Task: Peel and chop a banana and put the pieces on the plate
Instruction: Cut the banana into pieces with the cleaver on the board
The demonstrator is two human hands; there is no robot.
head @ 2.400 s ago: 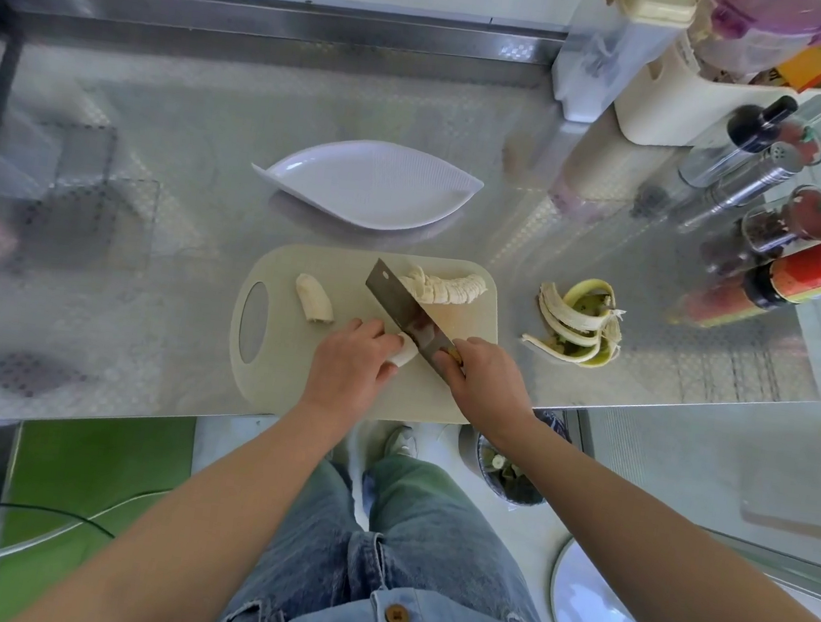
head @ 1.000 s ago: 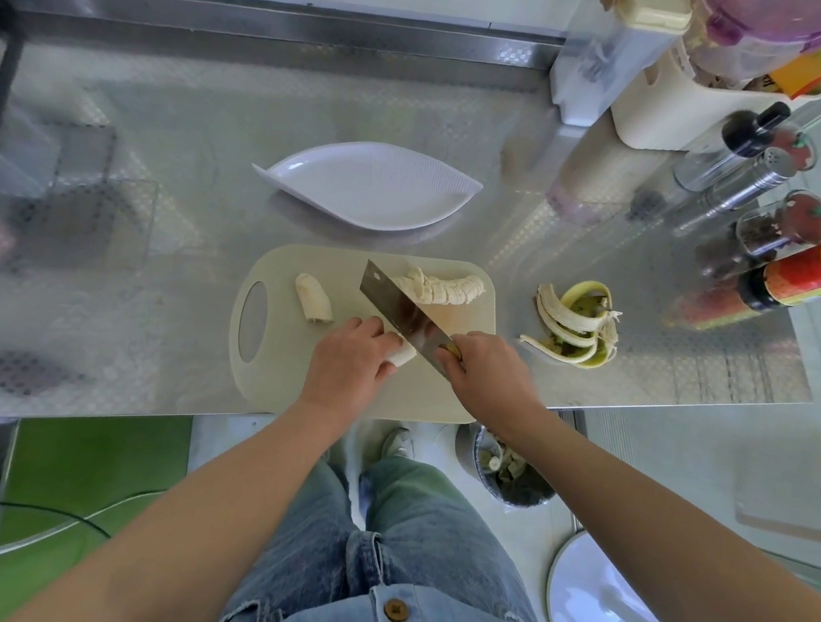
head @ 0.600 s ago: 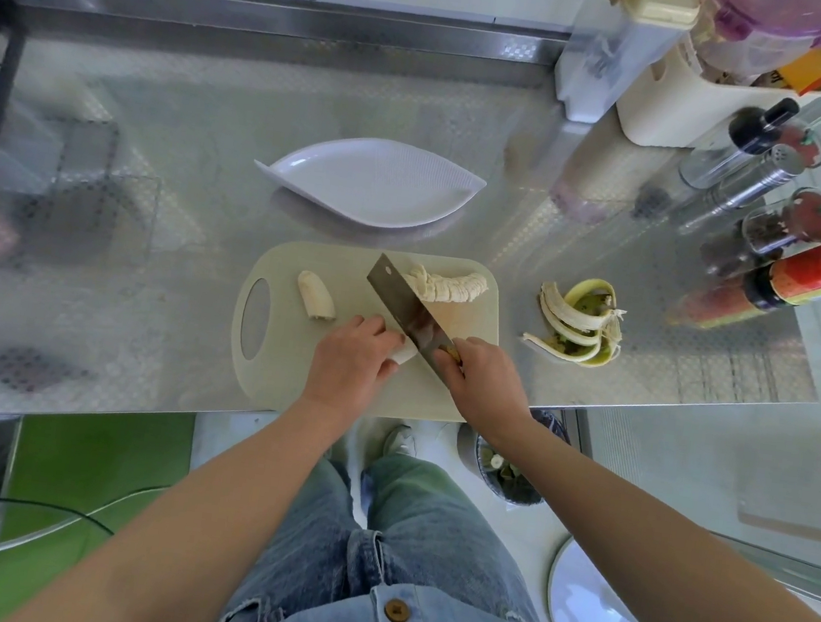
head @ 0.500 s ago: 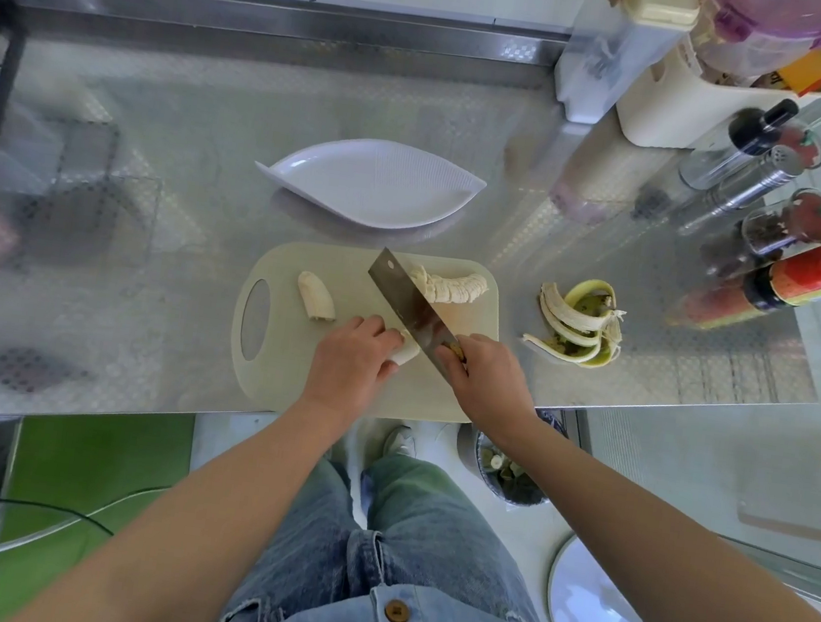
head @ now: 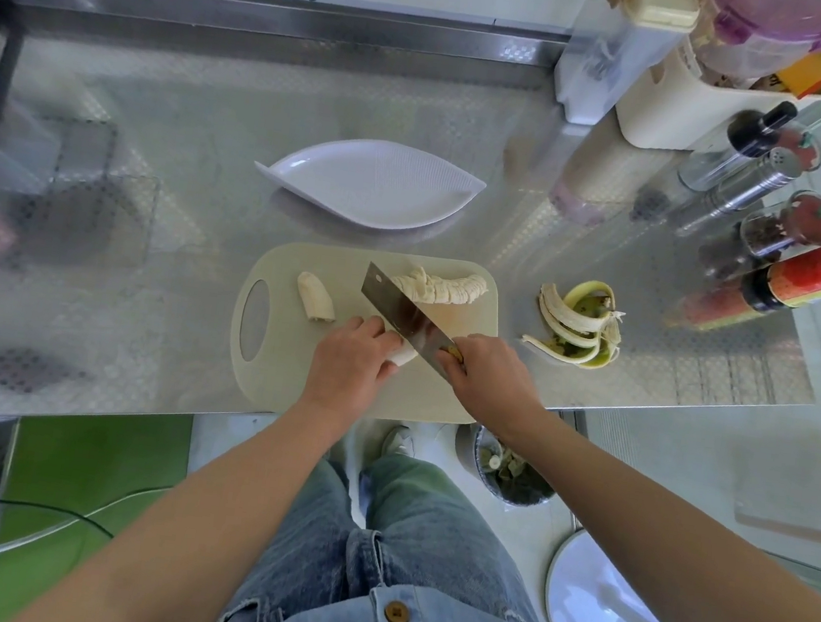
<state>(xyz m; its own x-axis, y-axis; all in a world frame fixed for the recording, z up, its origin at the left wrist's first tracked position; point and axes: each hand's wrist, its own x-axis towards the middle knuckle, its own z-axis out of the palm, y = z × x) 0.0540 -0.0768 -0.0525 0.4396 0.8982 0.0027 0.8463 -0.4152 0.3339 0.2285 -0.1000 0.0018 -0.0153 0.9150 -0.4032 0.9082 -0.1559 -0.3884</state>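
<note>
Steel counter [head: 143,278], cutting board [head: 276,377] at front edge. Left hand [head: 350,360] curls over banana piece [head: 404,356]; right hand [head: 491,372] grips cleaver [head: 402,317]. Slices [head: 440,286] on board's far edge, plate [head: 372,182] behind.

Left of the left hand [head: 350,360]: bare cutting board [head: 277,372], then a banana stub [head: 316,296] just beyond the fingers. Between both hands, blocked by the knife [head: 402,317] gripped in the right hand [head: 488,377] and the banana piece [head: 403,356] held under the left. Ahead of the right hand, a row of slices [head: 439,287] (packed together), then open counter [head: 511,230] beside the plate [head: 377,188]. Right of the right hand, peel [head: 577,326]; farther off, bottles [head: 757,167].
</note>
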